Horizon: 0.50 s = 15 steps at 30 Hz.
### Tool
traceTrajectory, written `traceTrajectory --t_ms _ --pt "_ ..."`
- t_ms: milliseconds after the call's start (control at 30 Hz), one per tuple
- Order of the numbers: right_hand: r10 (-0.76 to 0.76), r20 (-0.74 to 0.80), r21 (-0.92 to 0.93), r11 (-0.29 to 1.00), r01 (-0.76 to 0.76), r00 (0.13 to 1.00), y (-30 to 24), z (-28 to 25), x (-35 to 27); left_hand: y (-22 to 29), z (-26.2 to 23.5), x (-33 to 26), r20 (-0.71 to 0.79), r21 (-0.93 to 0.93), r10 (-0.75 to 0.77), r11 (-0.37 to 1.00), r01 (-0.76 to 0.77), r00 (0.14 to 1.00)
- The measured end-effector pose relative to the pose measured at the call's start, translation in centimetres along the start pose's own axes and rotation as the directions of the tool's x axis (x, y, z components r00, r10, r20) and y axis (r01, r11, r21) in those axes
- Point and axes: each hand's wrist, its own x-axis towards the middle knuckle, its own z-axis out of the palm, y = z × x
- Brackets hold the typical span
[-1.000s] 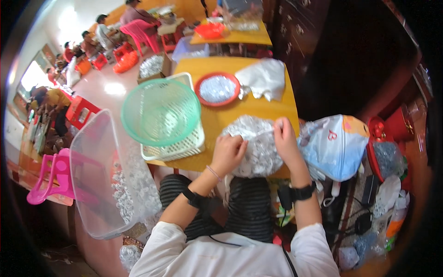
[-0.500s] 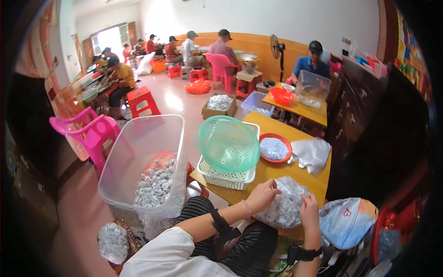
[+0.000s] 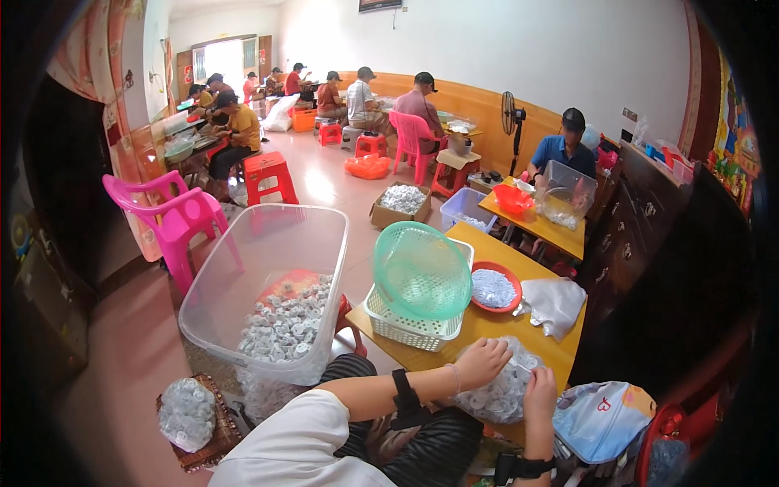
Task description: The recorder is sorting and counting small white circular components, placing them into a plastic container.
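Head view: both hands grip a clear bag (image 3: 499, 394) of small white pieces at the near edge of the yellow surface (image 3: 487, 325). The left hand (image 3: 483, 361) is curled over its top, and the right hand (image 3: 540, 394) pinches its right side. Just beyond stand a white basket (image 3: 410, 329) under a green colander (image 3: 422, 272) and a red bowl (image 3: 495, 288).

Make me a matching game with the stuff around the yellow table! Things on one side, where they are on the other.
Things:
1. green basket
2. red bowl
3. clear bag
4. clear tub

Places:
A. on the red stool beside the table
B. under both hands
C. upside down on the white basket
D. mid-table, full of small white pieces

Pairs: 1-C, 2-D, 3-B, 4-A
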Motion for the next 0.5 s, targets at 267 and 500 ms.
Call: traceTrajectory --t_ms 267,500 --pt "0.054 -0.08 0.085 0.995 -0.048 0.995 -0.8 1.3 0.1 0.1 -0.3 0.6 0.143 -0.219 -0.196 0.95 0.224 0.97" --pt "0.135 -0.151 0.327 0.942 -0.079 0.979 -0.2 1.4 -0.1 -0.4 -1.4 0.0 0.202 -0.115 -0.137 0.98 0.162 0.97"
